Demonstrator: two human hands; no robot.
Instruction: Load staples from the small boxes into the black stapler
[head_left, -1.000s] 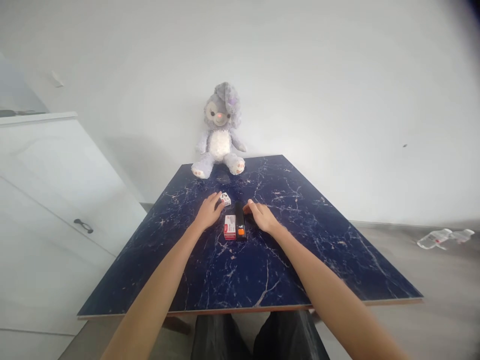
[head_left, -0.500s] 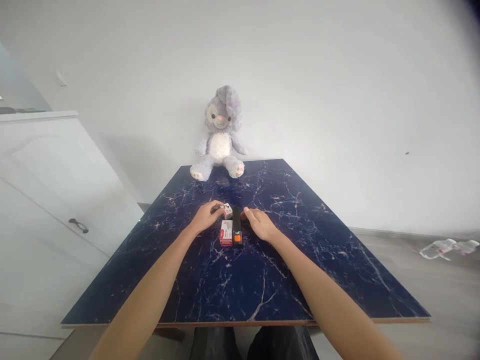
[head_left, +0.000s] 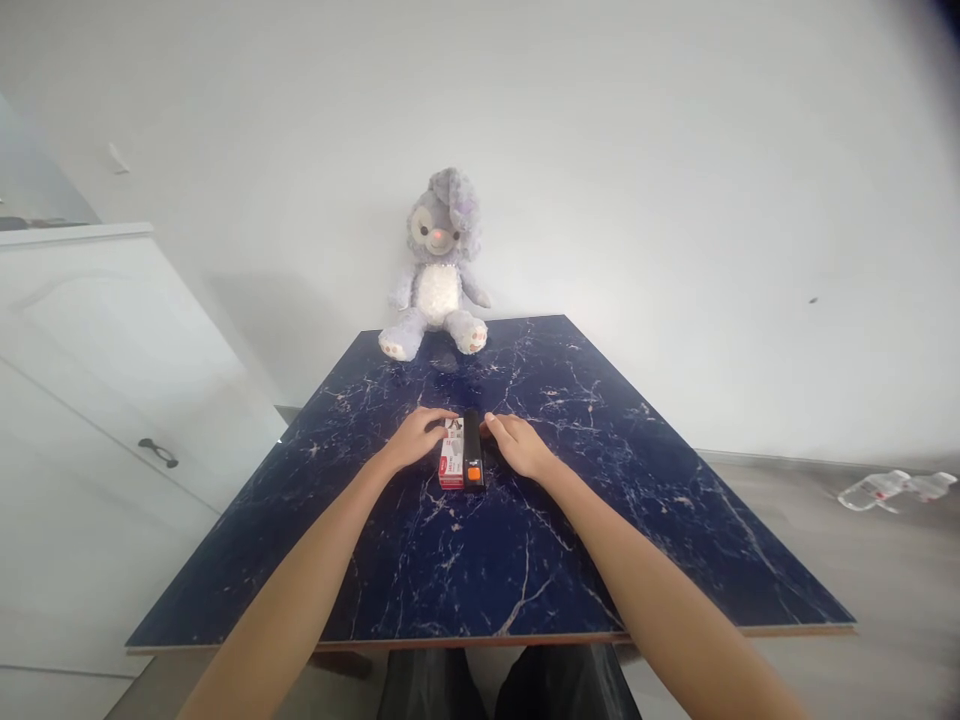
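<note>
My left hand (head_left: 415,436) is at the far end of a small white box (head_left: 454,426), its index finger and thumb on either side of the box. Directly in front of that box, in line with it, lies a red-and-white box (head_left: 451,466) with print on top. A black stapler (head_left: 472,440) with an orange patch at its near end lies lengthwise along the right side of both boxes. Beside the stapler's right side rests my right hand (head_left: 517,445), loosely curved, thumb raised and apart; its fingertips are partly hidden.
A grey plush toy (head_left: 438,285) sits at the far edge of the blue marble-patterned table (head_left: 600,540), against the wall. A white cabinet (head_left: 90,420) stands at the left. Clear plastic bottles (head_left: 874,492) lie on the floor at the right.
The small white box has turned from a slant and moved nearer, so it lines up against the red-and-white box. My left hand moved with it; my right hand has barely shifted.
</note>
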